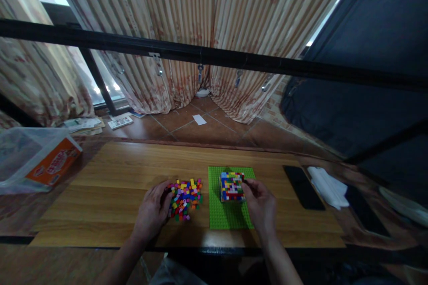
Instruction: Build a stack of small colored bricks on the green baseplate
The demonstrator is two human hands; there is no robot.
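A square structure of many-coloured toy building bricks stands on a green studded baseplate. My right hand is at its right side, thumb and index finger pinched together at the upper right edge. Whatever those fingertips hold is too small to make out. Left of the baseplate lies a loose pile of small coloured bricks. My left hand rests at the pile's left edge, its fingers curved and the thumb apart from the index finger. No brick shows clearly in its grip.
The wooden table carries a dark flat phone-like slab on the right, with a white cloth or tissue beyond. A clear plastic box with an orange label stands at the left. A black metal bar crosses ahead.
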